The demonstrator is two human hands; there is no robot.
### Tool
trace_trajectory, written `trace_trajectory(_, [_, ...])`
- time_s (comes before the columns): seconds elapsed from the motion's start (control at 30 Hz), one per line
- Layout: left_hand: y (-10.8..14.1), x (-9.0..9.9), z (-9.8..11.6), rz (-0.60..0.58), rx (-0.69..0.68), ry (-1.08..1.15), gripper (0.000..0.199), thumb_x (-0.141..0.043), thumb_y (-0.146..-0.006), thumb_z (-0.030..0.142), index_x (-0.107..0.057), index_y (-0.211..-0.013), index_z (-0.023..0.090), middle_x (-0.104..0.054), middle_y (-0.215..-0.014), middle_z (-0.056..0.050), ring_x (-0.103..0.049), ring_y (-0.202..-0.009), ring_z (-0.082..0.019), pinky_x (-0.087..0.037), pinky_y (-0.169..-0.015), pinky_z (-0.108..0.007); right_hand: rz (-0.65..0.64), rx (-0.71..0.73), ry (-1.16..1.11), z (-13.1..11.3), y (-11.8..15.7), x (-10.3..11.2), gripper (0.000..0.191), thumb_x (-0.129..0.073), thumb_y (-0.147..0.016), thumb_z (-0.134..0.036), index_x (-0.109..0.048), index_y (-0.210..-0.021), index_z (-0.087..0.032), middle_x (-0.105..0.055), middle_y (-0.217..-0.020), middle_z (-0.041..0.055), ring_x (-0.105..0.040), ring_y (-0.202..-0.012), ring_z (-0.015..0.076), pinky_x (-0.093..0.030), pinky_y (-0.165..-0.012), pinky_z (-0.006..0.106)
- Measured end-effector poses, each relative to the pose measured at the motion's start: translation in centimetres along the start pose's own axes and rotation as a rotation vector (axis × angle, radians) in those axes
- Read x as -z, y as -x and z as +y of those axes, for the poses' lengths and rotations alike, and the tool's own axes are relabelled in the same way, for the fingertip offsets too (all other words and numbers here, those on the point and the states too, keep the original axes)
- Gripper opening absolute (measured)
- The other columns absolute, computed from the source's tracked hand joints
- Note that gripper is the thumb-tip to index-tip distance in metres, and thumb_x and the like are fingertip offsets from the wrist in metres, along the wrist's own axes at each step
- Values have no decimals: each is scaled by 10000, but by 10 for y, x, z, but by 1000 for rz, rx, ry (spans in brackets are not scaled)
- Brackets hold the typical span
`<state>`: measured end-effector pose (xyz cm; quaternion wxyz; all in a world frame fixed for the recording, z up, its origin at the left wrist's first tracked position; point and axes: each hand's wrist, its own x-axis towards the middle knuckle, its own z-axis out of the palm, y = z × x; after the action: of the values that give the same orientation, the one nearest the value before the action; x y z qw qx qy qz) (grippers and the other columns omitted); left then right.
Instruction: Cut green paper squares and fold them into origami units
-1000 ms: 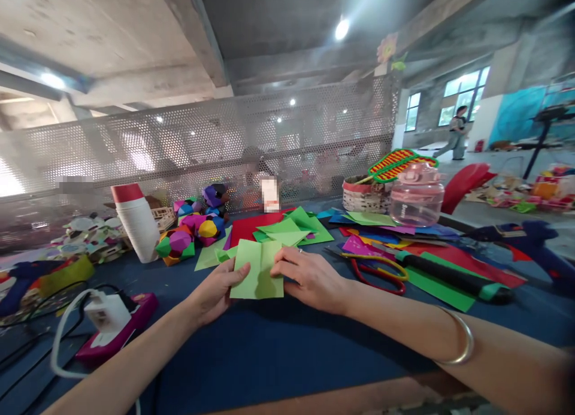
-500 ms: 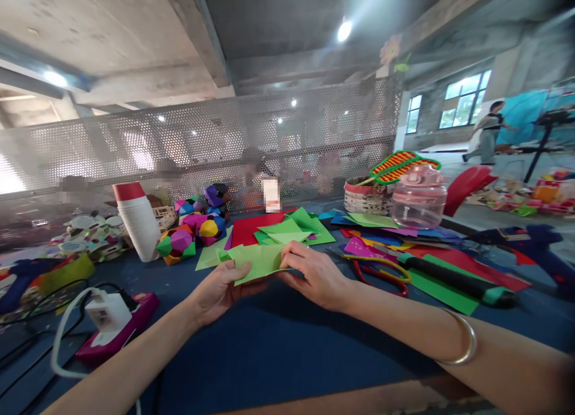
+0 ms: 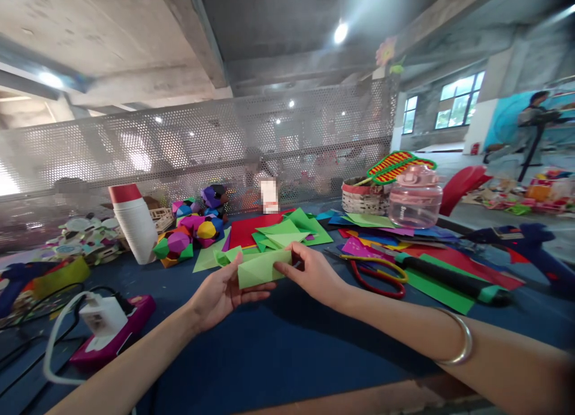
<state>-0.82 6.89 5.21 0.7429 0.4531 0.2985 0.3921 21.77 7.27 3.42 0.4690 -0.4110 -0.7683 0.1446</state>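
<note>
A piece of light green paper (image 3: 264, 269), folded into a strip with crease lines, is held up over the near part of the blue table. My right hand (image 3: 312, 274) pinches its right end between thumb and fingers. Under its left end lies my left hand (image 3: 220, 289), fingers stretched beneath the paper and thumb upright at its left edge. Just behind sit a small folded green piece (image 3: 227, 256) and a loose pile of green sheets (image 3: 291, 228) on a red sheet (image 3: 245, 230).
On the right are scissors (image 3: 375, 277), a black-handled tool (image 3: 449, 277), a pink bottle (image 3: 415, 199), a woven basket (image 3: 363, 198) and a glue gun (image 3: 525, 247). Stacked paper cups (image 3: 135, 226), coloured paper balls (image 3: 174, 245) and a power strip (image 3: 119, 331) stand left. A person (image 3: 532, 124) is in the background.
The green paper has turned so its folded face shows more. My right thumb has moved onto its front, and my left thumb has shifted from the paper's front to its edge.
</note>
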Motion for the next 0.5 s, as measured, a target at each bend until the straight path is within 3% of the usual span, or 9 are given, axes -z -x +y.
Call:
trace_trajectory(0.13, [1, -5, 5, 14, 1, 3, 421, -546, -990, 384, -669, -1213, 50, -703, -1228, -201, -720, -1053, -342, -601, -900, -398, 52, 95, 36, -3, 0, 2, 119, -638, -921, -275, -583, -873, -181, -606, -823, 19, -574, -702, 143, -476, -588, 233])
trace_trajectory(0.23, [1, -5, 6, 71, -44, -9, 329, -604, -949, 308, -685, -1177, 85, -737, -1173, -152, -722, -1060, -284, -591, -931, -358, 88, 231, 93, -5, 2, 6, 31, -663, -886, -192, -633, -881, -185, -579, -1076, 94, -585, -958, 210, -511, -805, 340])
trace_trajectory(0.3, [1, -4, 6, 111, -82, -40, 273, -688, -875, 229, -702, -1125, 122, -765, -1100, -107, -735, -1019, -243, -598, -892, -304, 66, 328, 135, -8, 3, 10, 46, -663, -874, -162, -666, -870, -208, -559, -1181, 101, -553, -1080, 245, -469, -933, 420])
trace_trajectory(0.4, [1, -2, 2, 125, -97, -129, 264, -796, -773, 200, -728, -1018, 132, -787, -955, -84, -759, -860, -219, -607, -758, -251, -7, 579, 327, -16, 7, 17, 96, -627, -891, -159, -679, -901, -240, -551, -1321, 85, -484, -1236, 276, -404, -1021, 475])
trace_trajectory(0.5, [-1, -2, -1, 109, -74, -249, 296, -824, -767, 294, -735, -976, 105, -781, -858, -113, -750, -723, -226, -607, -694, -287, -96, 835, 564, -23, 10, 21, 135, -533, -965, -200, -660, -980, -244, -560, -1400, 62, -425, -1335, 242, -341, -1100, 463])
